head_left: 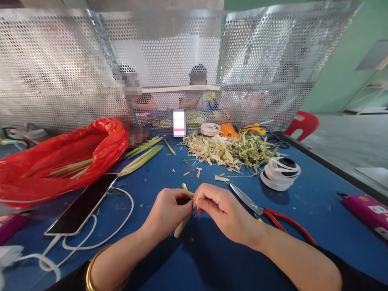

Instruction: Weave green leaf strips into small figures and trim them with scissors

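My left hand (166, 212) is closed in a pinch around a pale folded strip of dried leaf (181, 228). One end of the strip shows above the thumb, and the other points down below the fingers. Fingertips touching those of the left, my right hand (222, 210) is also pinched shut; what lies between its fingers is hidden. Scissors (247, 200) with red handles lie just beyond and beside my right hand. Longer green-yellow leaves (144, 159) rest farther back on the left.
A red plastic bag (106, 137) holds leaf strips on the left, near a dark phone (83, 206) with a white cable (129, 218). A heap of leaf scraps (230, 151) and a white ribbon roll (280, 173) sit back right. Behind a perforated metal screen (176, 52) sit people.
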A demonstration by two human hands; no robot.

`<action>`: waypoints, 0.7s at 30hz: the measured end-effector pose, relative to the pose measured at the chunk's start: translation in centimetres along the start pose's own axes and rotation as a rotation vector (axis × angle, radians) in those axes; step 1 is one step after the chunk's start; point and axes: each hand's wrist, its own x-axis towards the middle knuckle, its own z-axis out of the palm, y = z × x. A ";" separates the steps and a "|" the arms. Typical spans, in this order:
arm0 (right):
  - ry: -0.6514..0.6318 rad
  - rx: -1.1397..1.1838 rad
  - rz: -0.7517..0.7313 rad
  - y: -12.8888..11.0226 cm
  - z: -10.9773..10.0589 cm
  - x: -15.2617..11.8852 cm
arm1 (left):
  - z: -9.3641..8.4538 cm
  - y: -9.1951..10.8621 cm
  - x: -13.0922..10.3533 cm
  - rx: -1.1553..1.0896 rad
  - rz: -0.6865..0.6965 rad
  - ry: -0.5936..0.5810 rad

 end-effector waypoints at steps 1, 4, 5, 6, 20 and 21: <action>-0.006 -0.013 0.001 0.0 0.0 0.0 | 0.1 0.0 -0.1 0.039 0.013 -0.024; 0.006 -0.054 0.026 -0.1 0.0 0.0 | 0.4 0.1 -0.3 0.122 -0.001 -0.076; 0.024 -0.052 0.051 0.0 -0.1 0.0 | 0.5 0.2 -0.3 0.115 -0.016 -0.099; 0.050 -0.046 0.083 0.0 -0.1 0.2 | 0.5 0.3 -0.4 0.090 -0.031 -0.131; 0.057 -0.173 0.381 2.7 -0.8 1.2 | -0.1 2.0 -0.7 -0.342 -0.044 -0.079; 0.040 -0.218 0.350 2.8 -0.7 1.1 | -0.2 2.0 -0.5 -0.340 -0.044 -0.037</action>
